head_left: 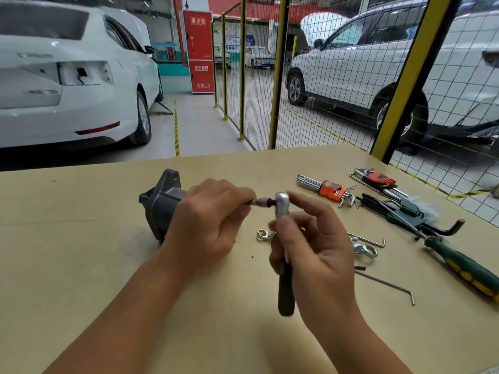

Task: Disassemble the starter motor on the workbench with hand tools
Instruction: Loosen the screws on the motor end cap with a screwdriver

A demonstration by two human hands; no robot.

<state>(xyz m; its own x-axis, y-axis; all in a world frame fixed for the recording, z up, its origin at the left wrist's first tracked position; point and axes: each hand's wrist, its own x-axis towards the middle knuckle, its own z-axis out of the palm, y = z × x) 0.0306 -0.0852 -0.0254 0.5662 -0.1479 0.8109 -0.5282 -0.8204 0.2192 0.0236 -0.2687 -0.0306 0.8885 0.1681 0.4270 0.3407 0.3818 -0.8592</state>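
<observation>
The grey starter motor lies on the tan workbench, its flanged end pointing left and away. My left hand covers its right end and pinches the bit that sticks out of a small ratchet wrench. My right hand grips the ratchet's neck just under its shiny head, and the black handle hangs down toward me. The motor's right end is hidden behind my left hand.
Right of my hands lie a combination wrench, loose hex keys, an orange-holder hex key set, a red-holder set, a green-holder set and a green-yellow screwdriver. A wire fence stands behind the bench.
</observation>
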